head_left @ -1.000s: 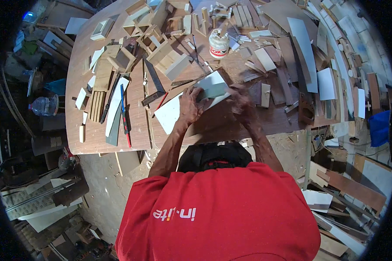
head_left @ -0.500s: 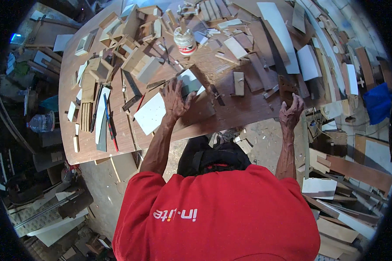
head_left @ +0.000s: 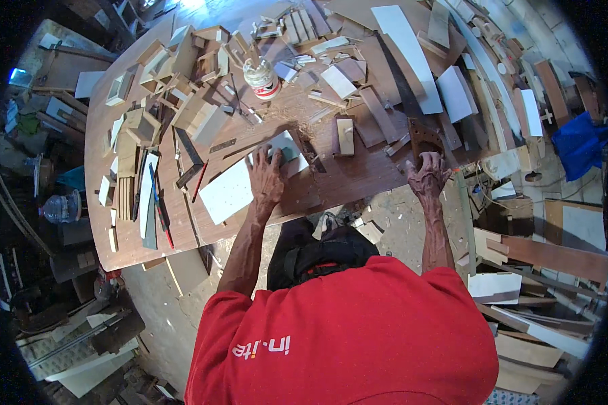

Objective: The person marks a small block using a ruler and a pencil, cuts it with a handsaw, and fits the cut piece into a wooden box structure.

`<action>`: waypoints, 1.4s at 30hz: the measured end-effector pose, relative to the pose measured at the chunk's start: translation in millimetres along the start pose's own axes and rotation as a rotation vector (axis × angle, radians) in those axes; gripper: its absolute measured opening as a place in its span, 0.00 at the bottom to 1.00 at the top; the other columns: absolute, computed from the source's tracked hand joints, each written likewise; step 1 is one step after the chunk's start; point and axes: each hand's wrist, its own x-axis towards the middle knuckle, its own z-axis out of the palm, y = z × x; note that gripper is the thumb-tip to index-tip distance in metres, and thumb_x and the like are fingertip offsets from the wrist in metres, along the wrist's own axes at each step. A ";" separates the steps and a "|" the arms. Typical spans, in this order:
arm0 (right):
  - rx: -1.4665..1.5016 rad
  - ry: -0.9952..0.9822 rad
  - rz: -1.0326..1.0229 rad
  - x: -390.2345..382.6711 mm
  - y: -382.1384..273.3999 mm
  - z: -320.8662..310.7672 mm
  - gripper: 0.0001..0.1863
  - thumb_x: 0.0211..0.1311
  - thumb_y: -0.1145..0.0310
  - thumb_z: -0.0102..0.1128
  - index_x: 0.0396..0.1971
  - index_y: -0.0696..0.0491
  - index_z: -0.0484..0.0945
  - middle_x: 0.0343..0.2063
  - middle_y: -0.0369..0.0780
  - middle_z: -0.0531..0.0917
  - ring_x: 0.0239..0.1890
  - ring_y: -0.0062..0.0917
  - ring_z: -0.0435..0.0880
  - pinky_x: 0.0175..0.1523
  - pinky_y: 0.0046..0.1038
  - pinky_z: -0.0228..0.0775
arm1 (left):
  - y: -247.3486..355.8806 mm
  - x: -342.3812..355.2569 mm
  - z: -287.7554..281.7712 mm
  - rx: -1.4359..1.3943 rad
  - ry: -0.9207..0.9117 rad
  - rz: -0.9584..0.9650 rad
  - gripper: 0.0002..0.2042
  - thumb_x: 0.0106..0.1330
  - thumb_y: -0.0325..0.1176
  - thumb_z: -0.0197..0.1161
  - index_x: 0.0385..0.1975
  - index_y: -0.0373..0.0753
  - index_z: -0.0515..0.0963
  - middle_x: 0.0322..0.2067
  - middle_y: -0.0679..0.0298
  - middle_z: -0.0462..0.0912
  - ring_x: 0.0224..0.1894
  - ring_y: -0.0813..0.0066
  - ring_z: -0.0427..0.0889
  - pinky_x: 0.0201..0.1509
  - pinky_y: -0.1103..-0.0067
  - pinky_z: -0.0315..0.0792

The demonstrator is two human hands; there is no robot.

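Note:
My left hand (head_left: pixel 267 179) lies on a white board (head_left: pixel 226 196) near the table's front edge. Its fingers are apart and slightly bent, pressing on the board, part of which they and a shadow cover. At the right edge of the table, my right hand (head_left: pixel 429 177) has its fingers curled at the near side of a handsaw's brown wooden handle (head_left: pixel 423 137). The saw's dark blade points away across the table, beside a long white panel (head_left: pixel 409 61). A red pencil (head_left: pixel 200 182) and a dark try square (head_left: pixel 188 158) lie left of the white board.
A white tub (head_left: pixel 261 81) of pale paste stands farther back, near sawdust. Small wooden boxes (head_left: pixel 199 118) and offcuts crowd the table's left and far sides. A pale block (head_left: pixel 345 137) lies between my hands. Stacked boards (head_left: pixel 557 253) fill the right; a water bottle (head_left: pixel 61 207) is at left.
My right hand has moved left to the saw handle, and its fingers have curled in. My left hand stays on the white board with its fingers drawn in a little. The view has shifted slightly.

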 end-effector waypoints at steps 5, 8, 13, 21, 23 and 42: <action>-0.090 0.087 -0.028 4.2 0.1 13.1 0.19 0.57 0.59 0.59 0.48 0.49 0.72 0.52 0.38 0.71 0.61 0.36 0.66 0.65 0.66 0.45 | 11.2 0.6 5.9 -0.021 0.077 -0.014 0.29 0.48 0.25 0.58 0.56 0.34 0.67 0.52 0.49 0.67 0.54 0.49 0.65 0.63 0.60 0.57; -0.013 0.083 -0.109 16.0 19.5 29.2 0.19 0.57 0.60 0.59 0.47 0.49 0.72 0.51 0.38 0.71 0.61 0.36 0.67 0.64 0.67 0.45 | 20.3 4.6 4.3 -0.078 0.102 -0.047 0.24 0.50 0.27 0.59 0.50 0.35 0.69 0.51 0.51 0.68 0.54 0.50 0.66 0.64 0.56 0.54; -0.078 0.245 -0.155 22.6 3.4 25.6 0.16 0.58 0.61 0.58 0.42 0.54 0.71 0.41 0.44 0.74 0.50 0.41 0.74 0.56 0.51 0.60 | 17.3 8.3 13.9 -0.075 0.142 -0.010 0.23 0.51 0.25 0.57 0.51 0.36 0.69 0.50 0.52 0.68 0.54 0.51 0.66 0.62 0.60 0.56; 0.641 0.272 -0.058 -36.7 -36.5 -29.1 0.15 0.67 0.59 0.52 0.34 0.57 0.69 0.25 0.42 0.72 0.29 0.33 0.74 0.36 0.34 0.67 | 25.1 15.9 13.4 -0.046 0.036 0.000 0.32 0.46 0.27 0.63 0.57 0.38 0.68 0.52 0.50 0.68 0.56 0.49 0.64 0.63 0.59 0.57; 0.911 0.240 -0.018 -71.2 -58.0 -59.8 0.14 0.67 0.60 0.52 0.33 0.57 0.69 0.23 0.39 0.71 0.26 0.29 0.72 0.34 0.31 0.66 | 27.0 13.8 1.0 -0.130 0.009 -0.030 0.31 0.46 0.29 0.65 0.56 0.38 0.69 0.52 0.50 0.69 0.55 0.48 0.64 0.62 0.59 0.59; 0.925 0.071 0.079 -263.5 -123.2 -76.3 0.13 0.60 0.61 0.64 0.29 0.54 0.71 0.17 0.33 0.74 0.19 0.16 0.71 0.26 0.21 0.65 | 24.5 37.5 24.7 -0.258 0.108 -0.284 0.12 0.54 0.40 0.64 0.38 0.49 0.83 0.48 0.63 0.77 0.54 0.59 0.69 0.57 0.64 0.63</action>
